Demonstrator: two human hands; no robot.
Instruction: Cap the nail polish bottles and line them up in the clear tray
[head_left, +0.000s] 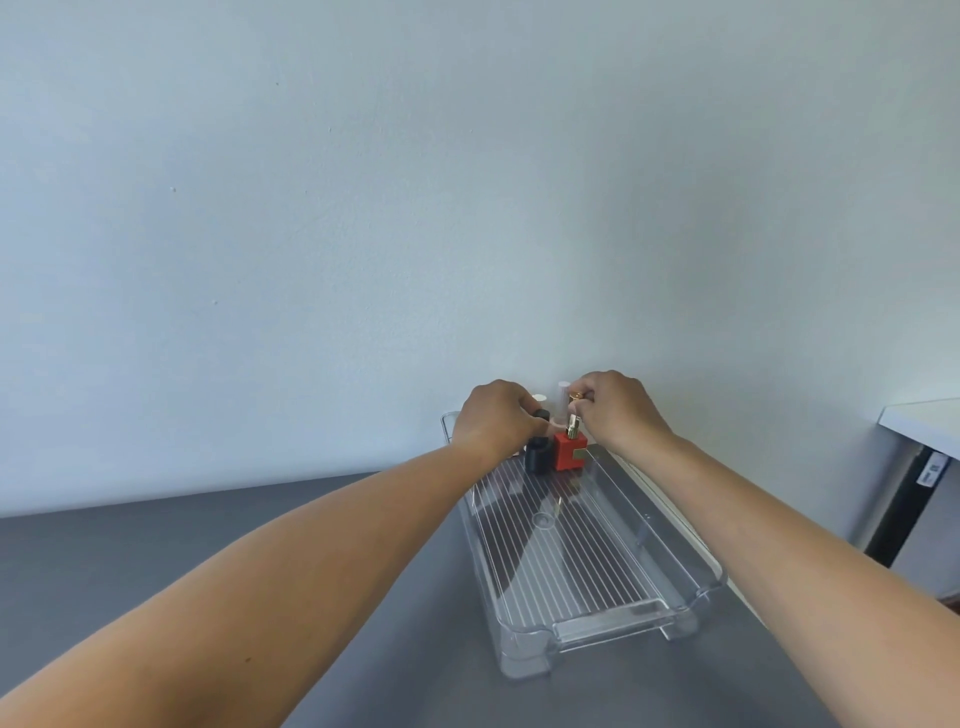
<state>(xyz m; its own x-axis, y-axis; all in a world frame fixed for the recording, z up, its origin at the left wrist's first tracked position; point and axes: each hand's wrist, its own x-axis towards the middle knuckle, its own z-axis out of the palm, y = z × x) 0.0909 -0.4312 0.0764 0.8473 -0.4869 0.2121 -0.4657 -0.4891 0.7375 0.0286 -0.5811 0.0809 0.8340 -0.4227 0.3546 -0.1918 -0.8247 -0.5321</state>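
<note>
At the clear tray's (698, 584) 12 o'clock end, the gold cap (573, 427) is pinched by the right hand (618, 405) over the red bottle (567, 454). What the left hand's (493, 415) curled fingers hold cannot be told. Next, a straight twisting down seems needed.

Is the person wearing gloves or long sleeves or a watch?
No. The left hand and right hand are bare, with no gloves. Both forearms are bare too, with no sleeves, watch or bracelet in view.
</note>
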